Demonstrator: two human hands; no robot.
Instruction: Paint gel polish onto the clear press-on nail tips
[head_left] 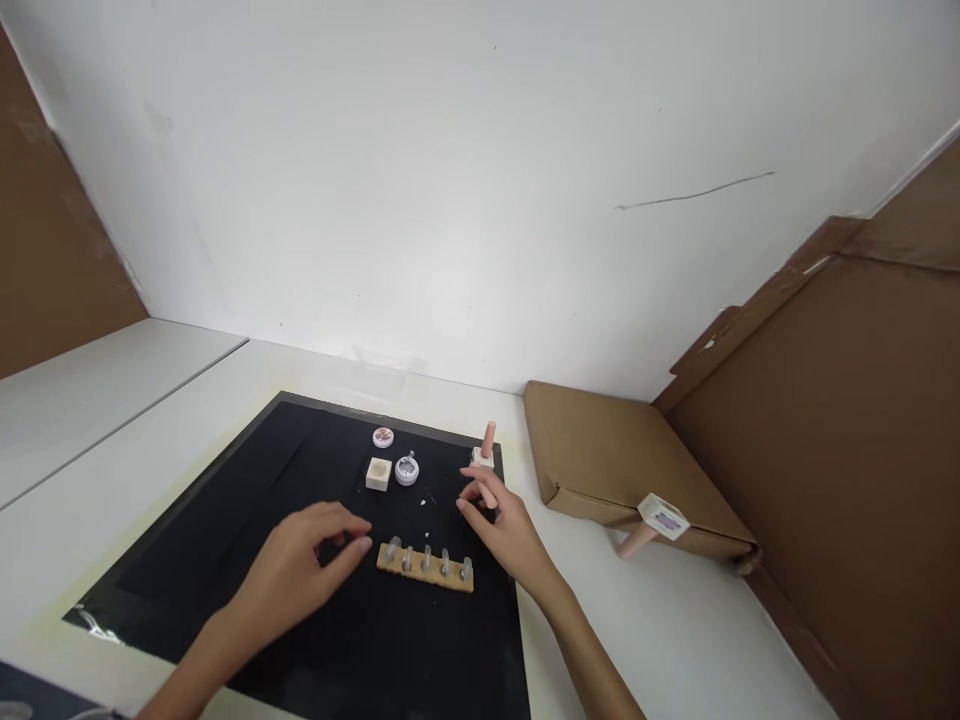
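Checking head view, the only one: key relation is the tan display strip (425,577) sitting low centre of frame, between the hands, touched by neither as far as I can see. Five translucent nail tips (427,560) stand in a row along it. Long axis runs left-right, right end dipping a little toward the frame bottom.

Left hand (300,560) is nearer: fingertips just beside the strip's left end, roughly level with it. Fingers curled, thumb and index slightly apart, nothing visible in the grip. Right hand (510,530) sits right of centre, thumb tip above the strip's right end in frame. Fingers bent; a peach piece shows between them, can't tell if that's a held cap or a finger, so grip unconfirmed.

Just above the right hand: white polish bottle (482,458) with peach cap, partly hidden by the fingers. Centre of frame, above the strip: white block (378,475), open round pot (406,471), patterned round lid (383,437). All well apart from the strip. Small white flecks (423,502) lie on the black mat (330,460) between pot and strip.

Nothing solid blocks left hand to strip. Right of frame: second bottle (664,516) by the cardboard box (600,430) on the white tabletop (675,640), clear of both.
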